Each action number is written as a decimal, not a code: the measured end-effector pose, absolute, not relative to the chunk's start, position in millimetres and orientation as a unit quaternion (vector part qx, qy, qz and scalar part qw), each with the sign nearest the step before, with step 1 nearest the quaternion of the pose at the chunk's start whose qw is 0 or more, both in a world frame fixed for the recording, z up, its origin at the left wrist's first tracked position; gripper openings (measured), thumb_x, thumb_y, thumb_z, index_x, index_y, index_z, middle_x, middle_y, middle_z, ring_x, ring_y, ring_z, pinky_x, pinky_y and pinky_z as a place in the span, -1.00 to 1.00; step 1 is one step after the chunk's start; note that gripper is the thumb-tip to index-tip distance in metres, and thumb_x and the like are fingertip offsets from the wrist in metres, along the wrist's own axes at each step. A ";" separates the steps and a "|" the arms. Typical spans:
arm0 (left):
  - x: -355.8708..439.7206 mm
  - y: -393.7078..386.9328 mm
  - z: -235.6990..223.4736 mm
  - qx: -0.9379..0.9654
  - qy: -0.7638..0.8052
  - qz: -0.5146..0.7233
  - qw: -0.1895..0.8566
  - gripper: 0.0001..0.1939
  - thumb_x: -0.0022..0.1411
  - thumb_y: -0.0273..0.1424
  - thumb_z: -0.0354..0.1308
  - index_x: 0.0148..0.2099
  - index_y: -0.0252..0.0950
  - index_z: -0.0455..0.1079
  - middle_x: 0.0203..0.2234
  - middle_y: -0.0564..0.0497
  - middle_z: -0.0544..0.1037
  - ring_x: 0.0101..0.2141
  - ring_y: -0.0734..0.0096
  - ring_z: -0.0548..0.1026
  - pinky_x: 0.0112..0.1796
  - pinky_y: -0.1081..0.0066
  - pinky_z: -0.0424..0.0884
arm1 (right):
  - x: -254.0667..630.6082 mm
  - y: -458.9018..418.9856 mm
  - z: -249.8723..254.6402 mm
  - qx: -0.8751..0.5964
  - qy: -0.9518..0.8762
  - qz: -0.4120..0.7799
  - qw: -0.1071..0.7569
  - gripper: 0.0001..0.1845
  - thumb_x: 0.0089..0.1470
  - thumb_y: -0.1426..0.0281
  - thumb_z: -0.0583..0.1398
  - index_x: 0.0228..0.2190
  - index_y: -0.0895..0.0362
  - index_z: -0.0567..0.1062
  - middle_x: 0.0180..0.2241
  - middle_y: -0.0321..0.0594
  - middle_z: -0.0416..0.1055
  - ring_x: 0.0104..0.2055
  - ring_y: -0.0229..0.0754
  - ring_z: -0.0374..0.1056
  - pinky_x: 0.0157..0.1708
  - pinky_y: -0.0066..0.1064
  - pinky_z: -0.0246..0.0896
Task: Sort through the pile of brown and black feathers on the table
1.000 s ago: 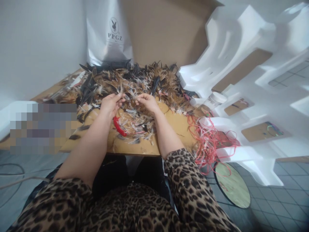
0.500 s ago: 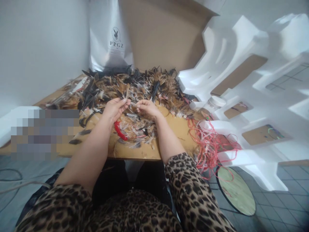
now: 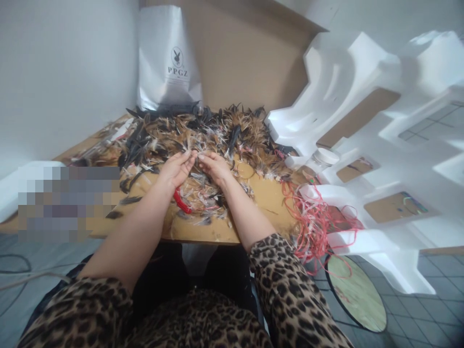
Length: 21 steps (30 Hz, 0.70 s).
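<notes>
My left hand pinches the base of a small tuft of brown feathers, which fans upward from its fingertips. Close beside it, my right hand has thumb and forefinger pressed together, nearly touching the left fingertips; whatever lies in that pinch is too small to make out. Beyond both hands spreads a heap of brown and black feathers. Below the wrists, a curved red strip rests on the yellow-brown tabletop beside loose pale feathers.
At the back stands a silver-white bag against brown cardboard. White foam packing rises on the right, with a lidded jar by it. Tangled red string hangs over the right edge above a round mirror-like disc.
My right hand has moved left, bringing its fingertips up to the left hand's. The left hand keeps its pinch on the feathers, and the view has shifted slightly.
</notes>
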<state>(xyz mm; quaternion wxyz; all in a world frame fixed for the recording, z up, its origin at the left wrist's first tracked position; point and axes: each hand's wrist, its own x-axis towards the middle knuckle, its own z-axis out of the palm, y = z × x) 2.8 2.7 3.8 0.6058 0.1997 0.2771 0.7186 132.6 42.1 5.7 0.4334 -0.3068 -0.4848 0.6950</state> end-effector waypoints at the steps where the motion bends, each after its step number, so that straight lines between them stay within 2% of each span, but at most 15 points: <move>1: 4.1 2.6 2.9 0.205 0.280 0.715 0.607 -0.91 0.10 -0.65 0.10 -0.39 -0.45 0.41 -0.47 -0.06 0.54 -0.44 0.60 0.51 -0.36 0.67 0.44 | 130.6 41.2 5.4 -0.305 -0.482 0.688 0.449 -0.67 -0.36 0.30 0.36 -0.49 0.17 0.42 -0.58 -0.40 0.39 -0.58 -0.46 0.23 -0.61 -0.63 0.05; 7: 5.8 3.7 -4.0 0.268 0.330 0.673 0.605 -0.96 0.04 -0.61 0.17 -0.38 -0.49 0.43 -0.48 -0.12 0.55 -0.48 0.53 0.52 -0.45 0.63 0.43 | 131.9 41.8 7.5 -0.329 -0.512 0.610 0.507 -0.74 -0.28 0.29 0.30 -0.55 0.19 0.40 -0.66 -0.41 0.31 -0.62 -0.45 0.16 -0.58 -0.57 0.06; 13: 5.8 2.9 -6.4 0.315 0.370 0.644 0.591 -0.90 -0.02 -0.53 0.24 -0.38 -0.47 0.44 -0.48 -0.13 0.56 -0.53 0.55 0.51 -0.55 0.66 0.37 | 137.7 47.7 5.9 -0.354 -0.582 0.534 0.500 -0.74 -0.24 0.26 0.27 -0.57 0.20 0.39 -0.62 -0.40 0.32 -0.58 -0.43 0.16 -0.50 -0.54 0.09; 21: 12.5 1.2 -5.7 0.362 0.430 0.617 0.551 -0.83 -0.06 -0.44 0.28 -0.40 -0.45 0.43 -0.53 -0.10 0.54 -0.56 0.58 0.48 -0.55 0.65 0.34 | 138.4 51.1 2.9 -0.356 -0.610 0.509 0.492 -0.77 -0.24 0.28 0.25 -0.57 0.19 0.40 -0.59 -0.39 0.32 -0.55 -0.41 0.17 -0.47 -0.52 0.09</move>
